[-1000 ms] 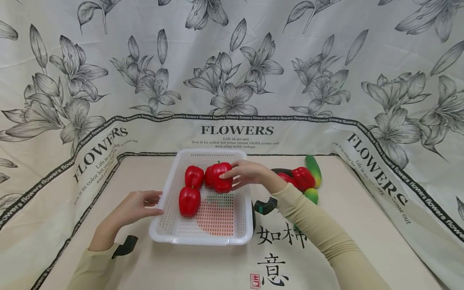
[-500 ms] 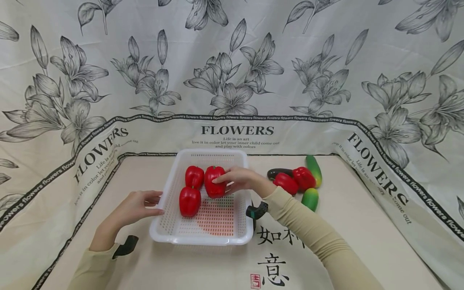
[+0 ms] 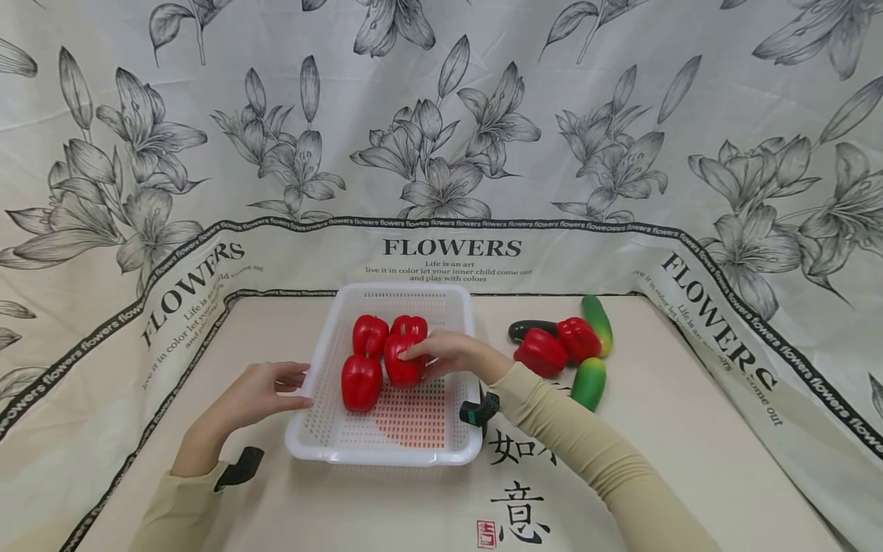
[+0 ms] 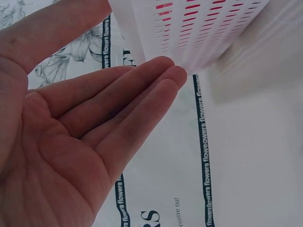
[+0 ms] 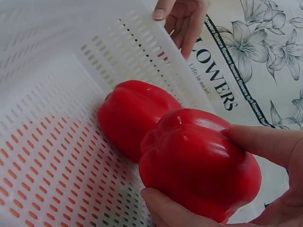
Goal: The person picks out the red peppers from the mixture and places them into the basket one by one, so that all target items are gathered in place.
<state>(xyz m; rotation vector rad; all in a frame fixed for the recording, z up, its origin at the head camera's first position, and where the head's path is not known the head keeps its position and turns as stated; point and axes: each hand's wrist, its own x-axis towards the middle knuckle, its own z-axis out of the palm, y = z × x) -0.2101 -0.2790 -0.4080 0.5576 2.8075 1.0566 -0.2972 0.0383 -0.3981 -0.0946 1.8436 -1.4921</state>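
Hand (R) (image 3: 450, 354) is pinching red pepper (image 3: 402, 365) inside basket (image 3: 382, 458), prob. setting it down & next needing gentle release, while L hand (image 3: 257, 395), loosely spread, is touching basket's left edge.

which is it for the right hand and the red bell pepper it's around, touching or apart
Touching. The right wrist view shows the right hand pinching the red bell pepper, digits against opposite sides.

To your right on the bench (image 3: 697, 422) lie a dark eggplant (image 3: 524, 330), a far cucumber (image 3: 599, 326) and a near cucumber (image 3: 589, 382). Ahead of you hangs a floral cloth (image 3: 441, 184) lettered "FLOWERS"; closer to you are black characters (image 3: 522, 515) and a red seal (image 3: 486, 534).
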